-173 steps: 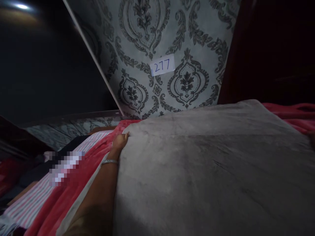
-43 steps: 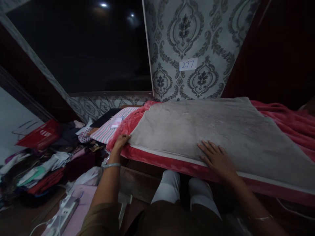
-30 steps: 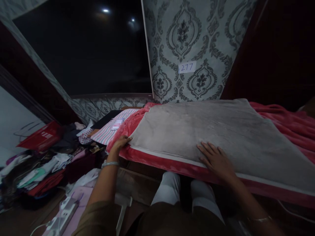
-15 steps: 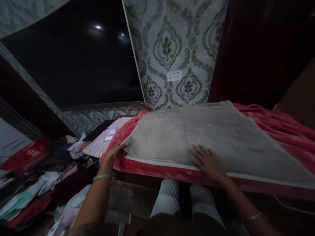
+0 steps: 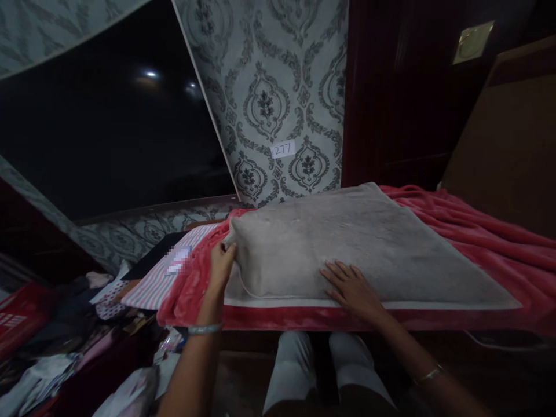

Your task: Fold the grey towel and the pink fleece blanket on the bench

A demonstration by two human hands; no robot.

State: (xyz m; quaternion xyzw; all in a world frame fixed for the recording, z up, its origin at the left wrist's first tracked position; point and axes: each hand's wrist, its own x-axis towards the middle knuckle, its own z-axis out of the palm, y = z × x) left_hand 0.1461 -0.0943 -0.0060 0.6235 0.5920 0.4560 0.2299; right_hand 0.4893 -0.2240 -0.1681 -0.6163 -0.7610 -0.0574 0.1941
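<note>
fabric [image 5: 299, 243]: grey | blanket [image 5: 460, 226]: red | cloth [image 5: 147, 285]: pink-blue-white stripes | wallpaper [image 5: 237, 81]: grey damask

Wooden bench [image 5: 127, 288] under red blanket [image 5: 278, 317], grey cloth [image 5: 299, 243] spread over that; striped cloth [image 5: 147, 282], black item [image 5: 158, 255] at left

The bare left hand [image 5: 223, 265] is raised, its thumb and curled fingers closed in a pinch, above a steeply upright bare left forearm [image 5: 191, 370]. The bare right hand [image 5: 350, 285] lies flat, palm down, fingers spread; its bare right forearm [image 5: 419, 350] slants in from the lower right.
</note>
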